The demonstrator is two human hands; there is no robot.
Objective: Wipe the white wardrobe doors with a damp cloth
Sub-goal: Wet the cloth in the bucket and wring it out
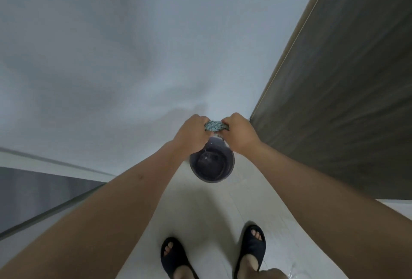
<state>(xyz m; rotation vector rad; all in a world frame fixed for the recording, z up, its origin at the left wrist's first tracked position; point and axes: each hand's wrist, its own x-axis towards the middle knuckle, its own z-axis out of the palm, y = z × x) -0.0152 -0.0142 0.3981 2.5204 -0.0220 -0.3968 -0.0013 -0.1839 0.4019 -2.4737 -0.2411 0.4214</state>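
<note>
A pale blue-green cloth (214, 126) is twisted into a tight roll between both hands, just above a dark bucket (211, 164) with water in it on the floor. My left hand (190, 132) grips the cloth's left end and my right hand (239, 132) grips its right end. A bit of cloth hangs down toward the bucket's rim. The white wardrobe door (111, 55) fills the upper left of the view, right behind the hands.
A dark wood-grain panel (345, 78) stands at the right, meeting the white surface near my right hand. The floor (200, 211) is pale. My feet in dark slippers (249, 249) stand below the bucket. A dark grey surface (33, 194) lies at the lower left.
</note>
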